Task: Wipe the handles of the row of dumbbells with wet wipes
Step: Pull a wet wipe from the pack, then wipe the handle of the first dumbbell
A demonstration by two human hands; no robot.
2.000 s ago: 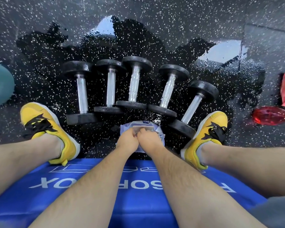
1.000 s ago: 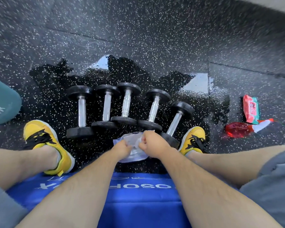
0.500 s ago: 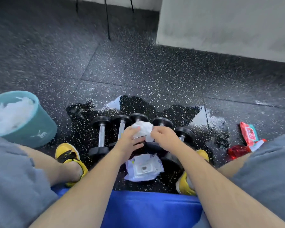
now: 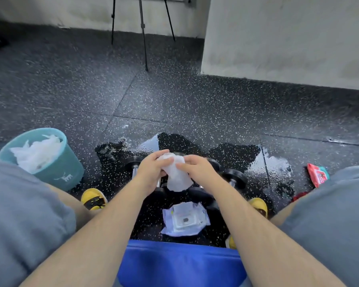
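Note:
A white wet wipe (image 4: 175, 174) hangs between both hands above the dumbbells. My left hand (image 4: 151, 172) pinches its upper left part and my right hand (image 4: 198, 169) pinches its right edge. The row of black dumbbells (image 4: 234, 176) with metal handles lies on the wet speckled floor beneath, mostly hidden by my hands and forearms. The wet wipe pack (image 4: 184, 219) lies flat on the floor nearer to me, its flap open.
A teal bin (image 4: 56, 172) full of used white wipes stands at the left. A red-green packet (image 4: 317, 175) and a red bottle (image 4: 298, 196) lie at the right. Yellow shoes (image 4: 93, 198) flank the dumbbells. I sit on a blue pad (image 4: 178, 264). Tripod legs (image 4: 143, 34) stand far back.
The hands pulled a wipe out of the pack and raised it above the dumbbells, where it hangs more unfolded. The view tilted upward, showing the wall and bin.

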